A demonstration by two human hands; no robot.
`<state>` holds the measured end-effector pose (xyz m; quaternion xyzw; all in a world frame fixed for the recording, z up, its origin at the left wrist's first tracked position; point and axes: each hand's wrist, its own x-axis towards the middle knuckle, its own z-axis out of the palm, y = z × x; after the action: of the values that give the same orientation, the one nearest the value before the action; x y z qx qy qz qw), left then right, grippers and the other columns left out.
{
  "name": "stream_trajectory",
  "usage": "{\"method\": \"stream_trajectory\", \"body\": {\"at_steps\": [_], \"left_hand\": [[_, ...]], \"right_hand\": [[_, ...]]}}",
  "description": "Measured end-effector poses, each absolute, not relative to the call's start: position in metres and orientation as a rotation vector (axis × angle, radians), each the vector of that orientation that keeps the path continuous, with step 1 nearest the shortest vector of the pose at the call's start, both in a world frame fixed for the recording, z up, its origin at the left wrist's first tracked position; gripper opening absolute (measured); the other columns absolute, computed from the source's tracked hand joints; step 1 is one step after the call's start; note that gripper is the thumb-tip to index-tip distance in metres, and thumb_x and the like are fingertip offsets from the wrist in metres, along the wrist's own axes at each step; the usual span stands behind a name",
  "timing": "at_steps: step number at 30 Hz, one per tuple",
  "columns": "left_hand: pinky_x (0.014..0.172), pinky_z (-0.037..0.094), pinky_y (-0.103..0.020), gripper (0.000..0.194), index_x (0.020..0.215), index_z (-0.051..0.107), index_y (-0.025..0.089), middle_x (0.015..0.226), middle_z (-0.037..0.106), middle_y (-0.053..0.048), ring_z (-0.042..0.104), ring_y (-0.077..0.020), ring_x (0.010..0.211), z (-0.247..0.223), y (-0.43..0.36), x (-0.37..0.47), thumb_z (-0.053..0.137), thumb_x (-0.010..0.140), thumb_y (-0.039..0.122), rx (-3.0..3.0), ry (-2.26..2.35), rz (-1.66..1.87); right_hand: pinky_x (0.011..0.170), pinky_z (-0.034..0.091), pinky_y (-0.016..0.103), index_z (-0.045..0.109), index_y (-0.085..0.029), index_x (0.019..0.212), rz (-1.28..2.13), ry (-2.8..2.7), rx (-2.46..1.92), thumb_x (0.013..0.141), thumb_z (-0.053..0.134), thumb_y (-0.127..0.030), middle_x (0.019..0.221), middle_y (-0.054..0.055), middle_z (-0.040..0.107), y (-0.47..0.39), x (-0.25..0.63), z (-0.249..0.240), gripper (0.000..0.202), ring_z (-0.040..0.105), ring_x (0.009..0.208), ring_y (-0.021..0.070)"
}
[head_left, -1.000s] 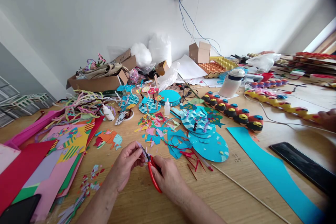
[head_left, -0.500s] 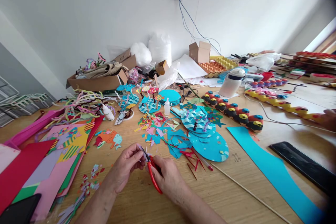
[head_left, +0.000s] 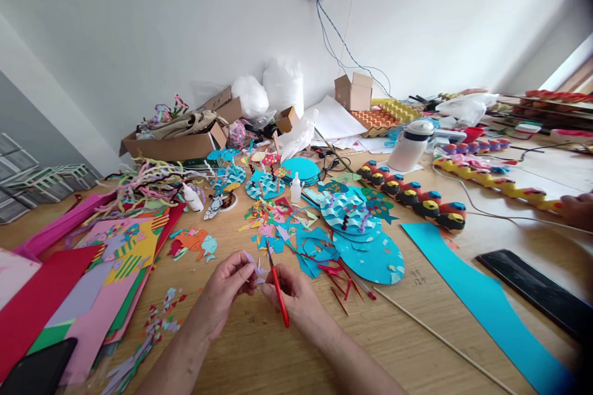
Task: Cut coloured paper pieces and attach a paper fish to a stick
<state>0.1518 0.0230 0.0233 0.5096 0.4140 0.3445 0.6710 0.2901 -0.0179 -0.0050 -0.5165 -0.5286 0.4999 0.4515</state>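
Between the fingertips of my left hand is a small piece of lilac paper. My right hand grips red-handled scissors, their blades upright and away from the paper, looking closed. Blue paper scraps lie just beyond my hands, beside a heap of mixed coloured scraps. Orange and blue paper fish rest to the left. Blue paper discs with a wavy layered piece sit at the right, next to thin red strips.
Coloured paper sheets and fuzzy pipe cleaners cover the left side. Glue bottles stand mid-table. To the right are a wooden stick, a blue strip, a black phone and painted egg-carton strips. Another person's hand shows at the right edge.
The scissors have come away from the lilac paper and turned more upright in my right hand. My left hand still pinches the paper in nearly the same place.
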Motion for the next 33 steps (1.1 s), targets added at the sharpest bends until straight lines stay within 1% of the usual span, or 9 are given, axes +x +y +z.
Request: {"method": "stream_trajectory", "body": {"at_steps": [3, 6, 12, 19, 24, 27, 30, 33], "left_hand": [[0.053, 0.037, -0.021, 0.018, 0.063, 0.052, 0.017, 0.059, 0.051, 0.002, 0.045, -0.0097, 0.055, 0.020, 0.019, 0.158, 0.058, 0.070, 0.031, 1.174, 0.969, 0.766], [0.050, 0.036, -0.020, 0.019, 0.061, 0.053, 0.017, 0.054, 0.049, 0.003, 0.044, -0.0103, 0.052, 0.015, 0.017, 0.164, 0.059, 0.068, 0.033, 1.237, 1.001, 0.752], [0.048, 0.036, -0.021, 0.015, 0.060, 0.054, 0.017, 0.054, 0.047, 0.004, 0.043, -0.0105, 0.051, 0.014, 0.016, 0.170, 0.059, 0.066, 0.030, 1.302, 1.017, 0.767], [0.050, 0.036, -0.021, 0.013, 0.063, 0.055, 0.016, 0.054, 0.050, 0.003, 0.044, -0.0101, 0.052, 0.017, 0.020, 0.166, 0.059, 0.068, 0.027, 1.262, 1.035, 0.757], [0.053, 0.037, -0.021, 0.016, 0.068, 0.054, 0.017, 0.060, 0.052, 0.002, 0.046, -0.0098, 0.056, 0.018, 0.021, 0.160, 0.057, 0.072, 0.032, 1.155, 1.008, 0.873], [0.054, 0.038, -0.021, 0.018, 0.071, 0.054, 0.017, 0.065, 0.053, 0.001, 0.047, -0.0104, 0.059, 0.018, 0.019, 0.159, 0.054, 0.074, 0.035, 1.141, 0.974, 0.849], [0.052, 0.037, -0.021, 0.018, 0.068, 0.054, 0.016, 0.060, 0.051, 0.002, 0.046, -0.0102, 0.056, 0.018, 0.017, 0.160, 0.054, 0.073, 0.034, 1.235, 0.982, 0.742], [0.051, 0.037, -0.021, 0.015, 0.065, 0.053, 0.017, 0.056, 0.049, 0.003, 0.045, -0.0104, 0.054, 0.018, 0.017, 0.163, 0.056, 0.070, 0.030, 1.291, 1.035, 0.717]], "right_hand": [[0.046, 0.029, 0.020, 0.046, -0.018, 0.069, 1.360, -1.074, -1.119, 0.061, 0.063, -0.043, 0.060, -0.005, 0.044, -0.016, 0.291, -0.003, 0.032, 0.037, 0.051, 0.0081], [0.044, 0.029, 0.020, 0.045, -0.019, 0.071, 1.392, -0.940, -1.053, 0.058, 0.067, -0.043, 0.063, -0.004, 0.047, -0.015, 0.291, -0.003, 0.035, 0.039, 0.049, 0.0073], [0.043, 0.028, 0.019, 0.044, -0.018, 0.067, 1.446, -0.858, -1.031, 0.052, 0.071, -0.035, 0.054, -0.007, 0.045, -0.011, 0.289, -0.009, 0.036, 0.037, 0.045, 0.0057], [0.044, 0.028, 0.019, 0.042, -0.019, 0.063, 1.475, -0.852, -1.064, 0.048, 0.072, -0.033, 0.053, -0.008, 0.045, -0.011, 0.288, -0.006, 0.036, 0.037, 0.046, 0.0057], [0.044, 0.028, 0.019, 0.043, -0.018, 0.063, 1.424, -0.842, -1.052, 0.051, 0.070, -0.033, 0.054, -0.008, 0.044, -0.012, 0.289, -0.004, 0.033, 0.036, 0.046, 0.0054], [0.043, 0.028, 0.019, 0.043, -0.018, 0.063, 1.422, -0.837, -1.041, 0.051, 0.070, -0.034, 0.053, -0.008, 0.043, -0.011, 0.289, -0.004, 0.034, 0.036, 0.045, 0.0051], [0.043, 0.029, 0.019, 0.043, -0.018, 0.064, 1.431, -0.831, -1.045, 0.051, 0.071, -0.032, 0.054, -0.008, 0.045, -0.012, 0.290, -0.003, 0.034, 0.037, 0.044, 0.0049], [0.043, 0.029, 0.019, 0.044, -0.018, 0.065, 1.429, -0.841, -1.062, 0.050, 0.072, -0.031, 0.055, -0.007, 0.047, -0.012, 0.290, -0.004, 0.034, 0.038, 0.045, 0.0052]]}}
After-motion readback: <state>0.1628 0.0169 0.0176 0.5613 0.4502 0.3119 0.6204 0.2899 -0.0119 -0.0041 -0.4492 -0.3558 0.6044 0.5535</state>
